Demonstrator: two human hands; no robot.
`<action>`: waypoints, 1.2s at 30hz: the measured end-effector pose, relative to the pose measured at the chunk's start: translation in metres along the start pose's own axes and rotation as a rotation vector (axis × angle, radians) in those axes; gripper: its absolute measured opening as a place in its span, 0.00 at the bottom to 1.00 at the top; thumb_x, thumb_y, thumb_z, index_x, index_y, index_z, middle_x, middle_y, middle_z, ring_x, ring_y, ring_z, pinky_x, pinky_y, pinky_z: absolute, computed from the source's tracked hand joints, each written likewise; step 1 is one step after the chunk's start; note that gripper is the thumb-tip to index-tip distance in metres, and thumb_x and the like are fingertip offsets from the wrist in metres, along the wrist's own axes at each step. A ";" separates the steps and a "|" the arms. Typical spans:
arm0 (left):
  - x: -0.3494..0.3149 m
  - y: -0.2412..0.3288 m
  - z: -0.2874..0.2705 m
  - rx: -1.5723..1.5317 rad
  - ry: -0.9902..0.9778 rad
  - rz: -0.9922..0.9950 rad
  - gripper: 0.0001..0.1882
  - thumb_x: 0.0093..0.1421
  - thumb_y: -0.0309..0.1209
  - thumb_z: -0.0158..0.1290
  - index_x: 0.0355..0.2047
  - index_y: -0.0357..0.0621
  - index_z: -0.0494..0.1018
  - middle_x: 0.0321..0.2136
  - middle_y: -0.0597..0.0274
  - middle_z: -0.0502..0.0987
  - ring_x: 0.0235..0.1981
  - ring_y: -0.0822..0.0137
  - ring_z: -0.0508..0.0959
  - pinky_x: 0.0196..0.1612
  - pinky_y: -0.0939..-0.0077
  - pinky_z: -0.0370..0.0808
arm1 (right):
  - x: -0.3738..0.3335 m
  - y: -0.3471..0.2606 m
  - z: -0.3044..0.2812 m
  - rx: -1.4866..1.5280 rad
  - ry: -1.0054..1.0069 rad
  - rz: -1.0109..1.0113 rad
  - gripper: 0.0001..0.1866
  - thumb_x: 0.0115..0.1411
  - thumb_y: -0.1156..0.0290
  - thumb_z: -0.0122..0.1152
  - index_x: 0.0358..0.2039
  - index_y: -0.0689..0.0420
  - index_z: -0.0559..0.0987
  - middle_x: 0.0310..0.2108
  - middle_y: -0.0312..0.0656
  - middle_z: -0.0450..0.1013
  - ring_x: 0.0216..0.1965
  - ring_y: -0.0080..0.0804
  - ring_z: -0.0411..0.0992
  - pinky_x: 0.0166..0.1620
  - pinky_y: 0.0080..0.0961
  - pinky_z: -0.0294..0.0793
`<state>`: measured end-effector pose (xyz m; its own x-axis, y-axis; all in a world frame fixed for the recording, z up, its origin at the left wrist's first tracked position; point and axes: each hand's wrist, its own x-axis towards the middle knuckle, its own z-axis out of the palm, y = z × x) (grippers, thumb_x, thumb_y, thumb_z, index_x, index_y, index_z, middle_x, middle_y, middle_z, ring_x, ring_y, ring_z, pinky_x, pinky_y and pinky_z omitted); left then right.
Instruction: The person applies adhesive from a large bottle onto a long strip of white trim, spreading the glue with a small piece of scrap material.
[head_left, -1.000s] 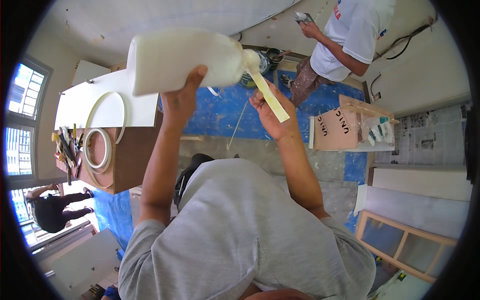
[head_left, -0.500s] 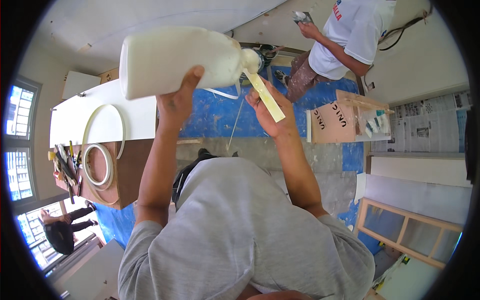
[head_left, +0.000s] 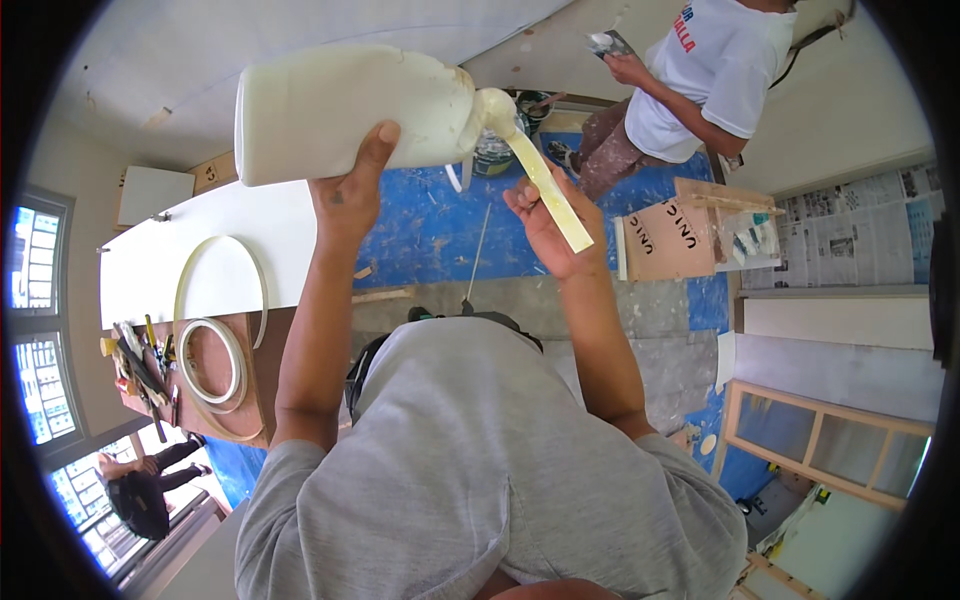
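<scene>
My left hand (head_left: 352, 190) grips a large white plastic bottle (head_left: 340, 115) from below, the thumb up its near side. The bottle lies on its side in the air, its rounded cap end (head_left: 495, 110) pointing right. That end meets the upper end of a narrow pale-yellow strip (head_left: 552, 195), which has a wet-looking, uneven face. The strip slants down to the right across my right hand (head_left: 565, 240), whose fingers are curled behind and beside it. Whether anything flows from the bottle cannot be made out.
At left, a white panel (head_left: 210, 250) lies on a brown bench with a coil of pale edging (head_left: 212, 360) and several hand tools (head_left: 140, 365). A co-worker (head_left: 700, 85) at upper right holds a flat scraper. A bucket (head_left: 492, 155), cardboard (head_left: 665, 240) and a wooden frame (head_left: 820, 440) stand around.
My right hand and the strip have shifted right and slightly down. The bottle has moved a little left and up. The co-worker has moved slightly right.
</scene>
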<state>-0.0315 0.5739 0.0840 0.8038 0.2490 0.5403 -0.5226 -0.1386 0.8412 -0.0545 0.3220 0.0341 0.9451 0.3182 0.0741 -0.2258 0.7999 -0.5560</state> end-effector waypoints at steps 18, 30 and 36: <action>0.013 -0.027 0.029 -0.232 0.136 -0.136 0.24 0.60 0.37 0.64 0.51 0.36 0.73 0.45 0.57 0.77 0.48 0.63 0.75 0.54 0.68 0.71 | 0.015 -0.021 -0.050 -0.131 -0.131 0.110 0.35 0.68 0.57 0.55 0.65 0.72 0.61 0.34 0.39 0.74 0.40 0.26 0.68 0.53 0.27 0.61; 0.023 -0.037 0.084 -0.145 0.110 -0.178 0.18 0.61 0.34 0.63 0.46 0.35 0.76 0.41 0.60 0.79 0.44 0.65 0.76 0.51 0.68 0.72 | 0.027 -0.076 -0.097 -0.134 -0.167 0.259 0.39 0.66 0.58 0.59 0.67 0.70 0.57 0.34 0.39 0.73 0.39 0.27 0.70 0.66 0.35 0.59; 0.014 -0.036 0.101 -0.033 0.085 -0.167 0.19 0.61 0.34 0.63 0.47 0.35 0.75 0.40 0.60 0.78 0.43 0.66 0.75 0.51 0.69 0.72 | 0.023 -0.085 -0.102 -0.115 -0.118 0.282 0.37 0.66 0.60 0.60 0.66 0.71 0.58 0.35 0.39 0.74 0.38 0.27 0.71 0.66 0.37 0.60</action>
<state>0.0273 0.4855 0.0635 0.8537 0.3463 0.3889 -0.3945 -0.0576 0.9171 0.0106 0.2098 -0.0015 0.8136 0.5815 -0.0046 -0.4405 0.6112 -0.6576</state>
